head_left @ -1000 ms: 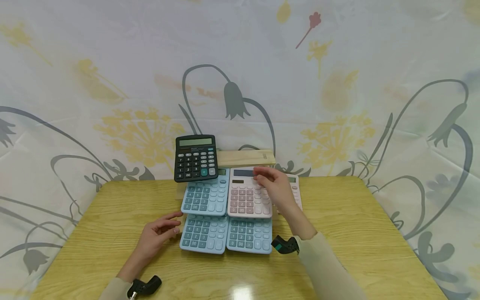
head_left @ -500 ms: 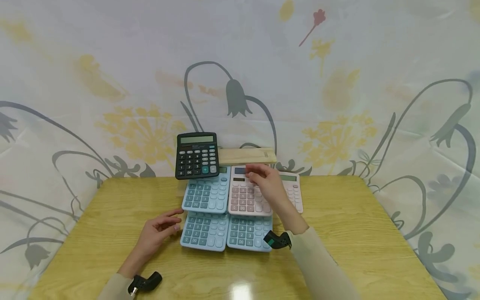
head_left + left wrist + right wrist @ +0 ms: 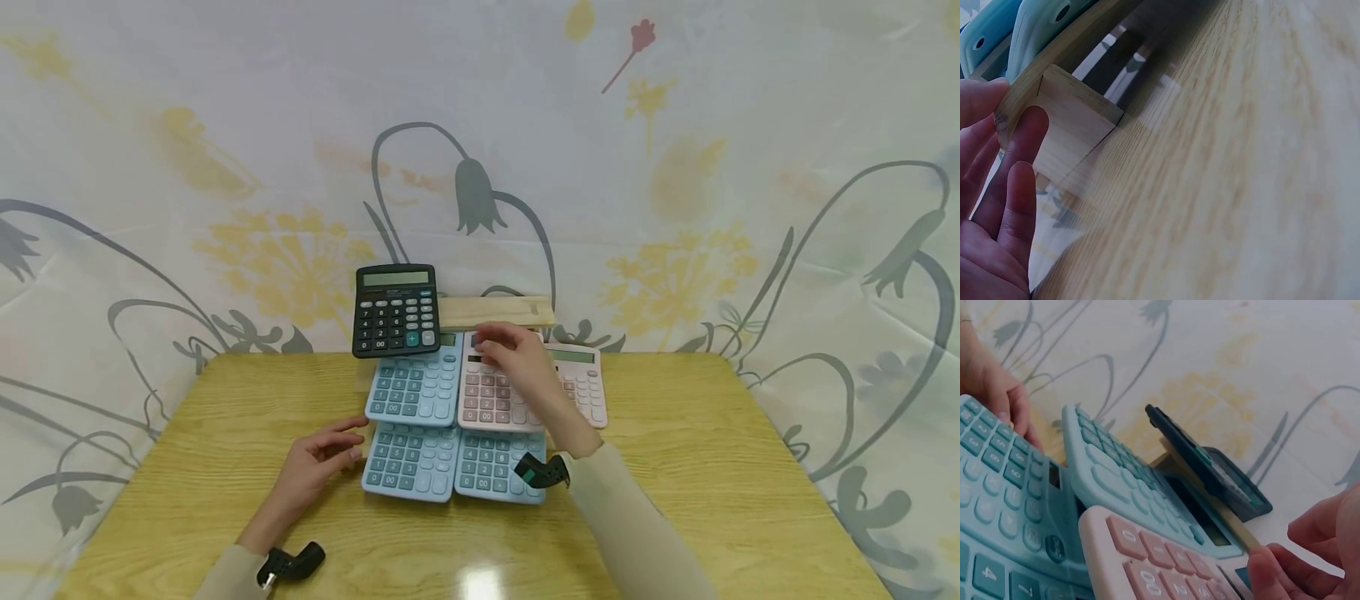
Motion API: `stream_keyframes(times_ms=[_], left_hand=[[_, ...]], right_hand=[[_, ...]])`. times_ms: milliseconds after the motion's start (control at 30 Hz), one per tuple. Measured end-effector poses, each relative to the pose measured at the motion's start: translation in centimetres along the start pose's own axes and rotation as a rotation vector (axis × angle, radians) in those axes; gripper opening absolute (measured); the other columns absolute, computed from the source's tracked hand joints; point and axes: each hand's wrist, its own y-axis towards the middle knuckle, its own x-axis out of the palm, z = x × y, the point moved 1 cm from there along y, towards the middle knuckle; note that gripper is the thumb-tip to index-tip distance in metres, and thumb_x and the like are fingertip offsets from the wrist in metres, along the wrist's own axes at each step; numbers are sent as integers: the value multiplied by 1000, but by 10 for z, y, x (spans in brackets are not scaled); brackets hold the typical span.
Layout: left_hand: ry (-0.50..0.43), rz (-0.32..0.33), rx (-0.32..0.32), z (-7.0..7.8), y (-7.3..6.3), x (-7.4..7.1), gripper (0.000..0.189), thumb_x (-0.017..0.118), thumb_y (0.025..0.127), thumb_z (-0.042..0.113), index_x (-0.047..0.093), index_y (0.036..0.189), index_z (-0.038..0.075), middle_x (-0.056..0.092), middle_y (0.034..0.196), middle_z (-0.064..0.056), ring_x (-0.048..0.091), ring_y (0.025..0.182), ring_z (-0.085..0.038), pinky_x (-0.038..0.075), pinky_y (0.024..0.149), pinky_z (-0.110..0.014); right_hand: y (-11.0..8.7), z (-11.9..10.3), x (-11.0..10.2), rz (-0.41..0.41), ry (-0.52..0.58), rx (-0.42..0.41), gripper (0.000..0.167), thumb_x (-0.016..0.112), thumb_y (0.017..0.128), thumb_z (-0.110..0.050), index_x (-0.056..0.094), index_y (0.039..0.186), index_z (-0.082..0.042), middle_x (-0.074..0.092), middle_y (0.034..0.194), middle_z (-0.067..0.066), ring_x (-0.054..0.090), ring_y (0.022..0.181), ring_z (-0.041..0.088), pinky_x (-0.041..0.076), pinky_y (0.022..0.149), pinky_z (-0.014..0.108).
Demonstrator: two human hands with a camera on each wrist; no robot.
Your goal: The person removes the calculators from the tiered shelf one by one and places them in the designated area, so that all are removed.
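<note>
My left hand (image 3: 318,467) is at the left side of a wooden stand (image 3: 1079,119), its side rail pinched between thumb and fingers in the left wrist view. On the stand, a blue calculator (image 3: 414,385) and a pink calculator (image 3: 491,400) lean side by side in the upper row. Below them sit two more blue calculators, one left (image 3: 405,467) and one right (image 3: 483,475). My right hand (image 3: 521,358) hovers across the top of the pink calculator, fingers bent and apart from the thumb, with nothing between them. Its fingertips overlap the dark display.
At the stand's upper left, a black calculator (image 3: 397,312) leans above the blue one. Beside it runs the wooden top board (image 3: 495,312). Another pale pink calculator (image 3: 588,387) stands behind on the right. A flowered cloth (image 3: 675,125) hangs behind the wood-grain table (image 3: 675,467).
My right hand has slid left across the top of the pink calculator, uncovering more of the pale pink one on the right. The left hand and the calculators stay in place.
</note>
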Motion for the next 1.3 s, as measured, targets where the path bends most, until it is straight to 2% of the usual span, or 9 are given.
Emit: stream_keyframes(times_ms=[233,533,733,967,1100,1300], left_hand=[[5,5,7,1,1,0,18,71,90,1,71,106,-8,64,127,10,63,108,-6,54,72,-23],[14,7,2,0,2,1,18,72,90,1,71,106,-7,65,130,0,63,108,-5,54,72,-23],[14,12,25,1,4,1,17,71,90,-1,71,105,-8,64,130,-6,63,108,-5,53,72,-22],[23,14,31,2,3,2,18,71,90,0,71,106,-8,63,131,-14,63,108,-4,53,71,-22],[34,9,45,2,2,2,18,70,91,-1,70,107,-9,62,131,-18,62,108,-4,53,71,-22],[32,8,16,-2,0,0,17,71,90,1,71,106,-7,65,128,5,63,108,-4,53,72,-22]], right_hand=[[11,-5,15,-47,12,0,30,59,99,-8,63,129,-7,64,121,8,62,108,21,52,90,30],[19,-4,31,-77,-63,-17,33,62,96,-9,64,129,-10,64,121,5,61,109,19,50,93,29],[22,-4,38,-95,-44,-46,38,60,97,-4,61,135,-8,66,120,9,62,109,20,51,93,30],[24,-6,45,-100,-15,-14,40,58,98,-2,60,137,-10,61,132,11,60,118,22,50,94,30],[25,-7,49,-86,-24,8,40,58,99,-3,60,137,-13,60,132,11,59,117,22,51,93,30],[24,-10,53,-64,-48,20,39,58,99,-4,61,136,-14,61,130,11,60,115,23,51,93,32]])
